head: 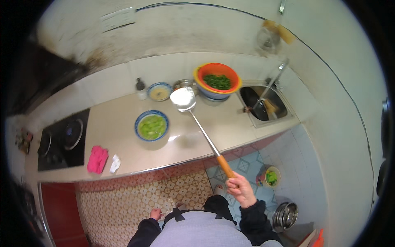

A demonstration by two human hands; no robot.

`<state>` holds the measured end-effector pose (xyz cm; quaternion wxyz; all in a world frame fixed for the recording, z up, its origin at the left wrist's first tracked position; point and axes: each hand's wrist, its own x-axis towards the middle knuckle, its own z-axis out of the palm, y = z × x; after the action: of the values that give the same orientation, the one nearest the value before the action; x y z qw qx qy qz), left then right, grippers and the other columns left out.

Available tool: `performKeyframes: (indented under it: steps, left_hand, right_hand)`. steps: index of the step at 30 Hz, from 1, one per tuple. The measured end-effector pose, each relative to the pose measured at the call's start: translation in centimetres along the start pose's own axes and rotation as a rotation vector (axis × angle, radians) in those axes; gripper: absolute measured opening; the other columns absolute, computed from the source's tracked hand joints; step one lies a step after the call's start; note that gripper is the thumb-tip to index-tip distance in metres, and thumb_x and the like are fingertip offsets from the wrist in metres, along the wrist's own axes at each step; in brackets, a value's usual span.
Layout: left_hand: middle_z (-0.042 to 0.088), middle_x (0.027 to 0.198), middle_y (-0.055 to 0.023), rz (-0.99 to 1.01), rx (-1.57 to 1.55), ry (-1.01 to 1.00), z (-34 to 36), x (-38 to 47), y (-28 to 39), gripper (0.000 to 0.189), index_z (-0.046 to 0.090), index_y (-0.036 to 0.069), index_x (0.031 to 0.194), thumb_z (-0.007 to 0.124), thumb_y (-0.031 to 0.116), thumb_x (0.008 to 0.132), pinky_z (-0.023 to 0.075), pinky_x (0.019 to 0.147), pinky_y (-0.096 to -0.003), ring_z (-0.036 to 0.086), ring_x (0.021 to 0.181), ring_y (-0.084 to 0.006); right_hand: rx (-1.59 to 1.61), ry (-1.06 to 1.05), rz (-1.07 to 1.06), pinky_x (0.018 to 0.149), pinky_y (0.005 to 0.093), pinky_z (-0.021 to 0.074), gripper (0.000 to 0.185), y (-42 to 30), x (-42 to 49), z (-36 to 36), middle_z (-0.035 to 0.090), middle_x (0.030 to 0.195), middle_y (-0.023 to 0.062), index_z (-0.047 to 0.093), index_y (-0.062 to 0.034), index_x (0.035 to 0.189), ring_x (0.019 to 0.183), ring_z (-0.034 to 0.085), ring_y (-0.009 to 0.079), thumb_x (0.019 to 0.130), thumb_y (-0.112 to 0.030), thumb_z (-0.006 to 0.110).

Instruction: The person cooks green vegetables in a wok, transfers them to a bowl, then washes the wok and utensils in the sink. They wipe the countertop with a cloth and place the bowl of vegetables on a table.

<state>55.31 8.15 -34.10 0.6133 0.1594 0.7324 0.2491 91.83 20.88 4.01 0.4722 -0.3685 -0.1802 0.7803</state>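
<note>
My right hand [240, 189] grips the wooden handle of a metal wok spatula [203, 131]. Its shiny blade [183, 99] points away from me, above the counter, with a bowl of cut green vegetable pieces [151, 126] to its left. That bowl is white with a blue patterned rim. Low beside my waist is my left hand [156, 214], fingers loosely curled, away from the counter. Whether it holds anything is too small to make out. Behind the blade, a metal bowl [185, 84] is partly hidden. A blue-rimmed dish of pale food [160, 92] stands beside it.
Stacked basins [197, 75] hold an orange strainer [219, 68] of chopped greens. The sink [282, 106] at right contains a black wok [256, 103] under the faucet [279, 69]. A black cooktop [63, 142], pink cloth [97, 159] and bottle [141, 89] are leftward. A bin [262, 178] and metal bowls [284, 217] stand below.
</note>
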Motion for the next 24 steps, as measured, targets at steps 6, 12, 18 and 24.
performKeyframes:
  steps: [6,12,18,24]
  left_hand:
    - [0.058,0.08,-0.0082,-0.101,0.16,-0.095,4.5,1.8,2.9,0.022,0.053,0.003,0.087,0.046,0.023,0.082,0.0416,0.044,-0.0295,0.061,0.062,-0.0184]
    - [0.059,0.075,-0.0101,-0.029,0.124,0.011,12.0,3.3,5.0,0.02,0.051,0.003,0.091,0.047,0.021,0.082,0.0403,0.04,-0.0285,0.059,0.055,-0.0197]
    - [0.058,0.075,-0.0129,0.099,-0.175,0.07,27.2,2.2,9.4,0.017,0.051,-0.002,0.087,0.046,0.013,0.081,0.0458,0.046,-0.0288,0.057,0.055,-0.0202]
    - [0.06,0.083,-0.0095,0.199,-0.217,0.051,42.6,-8.6,20.5,0.021,0.047,0.004,0.097,0.045,0.023,0.088,0.045,0.057,-0.0249,0.059,0.067,-0.0163]
  right_hand:
    - [-0.153,0.155,-0.272,0.035,0.0154,0.0251,0.042,-11.1,-6.9,-8.6,0.04,0.058,-0.0021,0.039,-0.0019,0.116,0.037,0.03,0.0022,0.078,-0.005,0.053]
    - [-0.749,0.661,-0.397,0.038,0.0174,0.0289,0.032,-22.3,-6.8,-24.8,0.046,0.061,-0.0029,0.052,-0.0001,0.107,0.043,0.037,0.0036,0.077,-0.007,0.057]
    - [-1.351,0.607,-0.265,0.04,0.0224,0.0355,0.031,-39.2,4.3,-41.6,0.052,0.062,0.0018,0.057,-0.0013,0.102,0.045,0.045,0.0081,0.072,-0.007,0.061]
    - [-1.517,0.382,0.266,0.037,0.0247,0.0354,0.035,-52.5,14.6,-43.0,0.056,0.059,0.0073,0.055,-0.0007,0.103,0.042,0.048,0.0112,0.069,-0.01,0.062]
